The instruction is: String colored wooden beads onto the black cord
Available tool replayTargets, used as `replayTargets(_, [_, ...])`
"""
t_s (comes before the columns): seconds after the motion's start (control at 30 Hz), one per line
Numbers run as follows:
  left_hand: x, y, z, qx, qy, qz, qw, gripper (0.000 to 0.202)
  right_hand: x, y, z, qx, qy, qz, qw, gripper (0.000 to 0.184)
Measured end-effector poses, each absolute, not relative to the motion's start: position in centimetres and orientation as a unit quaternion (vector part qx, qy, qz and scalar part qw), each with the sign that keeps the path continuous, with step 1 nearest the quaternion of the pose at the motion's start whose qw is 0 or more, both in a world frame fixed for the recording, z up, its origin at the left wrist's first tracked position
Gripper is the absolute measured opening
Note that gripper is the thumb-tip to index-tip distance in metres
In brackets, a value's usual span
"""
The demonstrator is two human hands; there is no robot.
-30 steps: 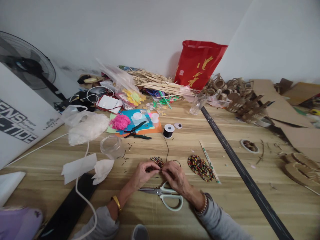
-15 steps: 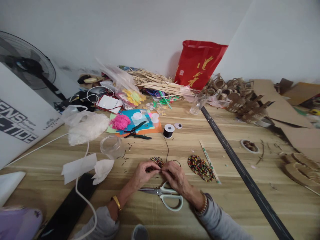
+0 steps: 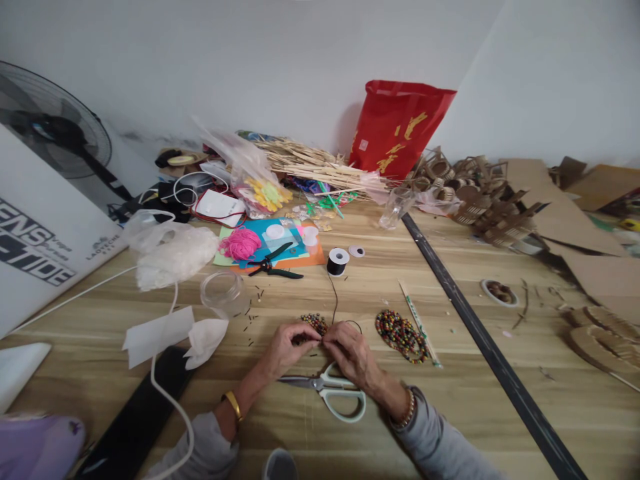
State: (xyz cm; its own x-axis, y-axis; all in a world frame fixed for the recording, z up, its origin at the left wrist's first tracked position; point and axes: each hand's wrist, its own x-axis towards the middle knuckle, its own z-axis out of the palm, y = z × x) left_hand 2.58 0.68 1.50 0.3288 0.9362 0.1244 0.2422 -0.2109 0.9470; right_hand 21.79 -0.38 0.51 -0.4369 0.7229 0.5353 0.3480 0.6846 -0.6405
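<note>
My left hand [image 3: 287,348] and my right hand [image 3: 353,352] meet fingertip to fingertip over the table. Both are pinched closed. A black cord [image 3: 335,293] runs from a white spool [image 3: 338,261] down to my right hand's fingers, and a loop of it shows behind them. What the left fingertips pinch is too small to make out. Just behind the hands lies a small heap of multicoloured beads [image 3: 315,323], partly hidden by the left hand. Scissors with pale green handles [image 3: 345,403] lie under my right wrist, blades pointing left.
A coiled bead string [image 3: 400,335] and a thin stick [image 3: 420,323] lie to the right. Black-handled pliers [image 3: 275,265], pink yarn [image 3: 241,245] and a clear jar [image 3: 223,293] stand behind on the left. A white cable [image 3: 165,390] crosses the left side. A cup [image 3: 280,465] is at the front edge.
</note>
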Motion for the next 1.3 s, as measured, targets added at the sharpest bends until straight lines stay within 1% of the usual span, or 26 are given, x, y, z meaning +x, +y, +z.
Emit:
replayTargets(0.33, [2.58,0.61,1.72,0.679,0.43,0.381,0.457,0.008,21.8,-0.36,0.38,-0.326,-0.816,0.222,0.422,0.014])
replayTargets(1.3, [2.73,0.45,1.72,0.609,0.458,0.372,0.53,0.009,21.47,-0.55,0.75,-0.329,-0.8,0.235,0.442,0.012])
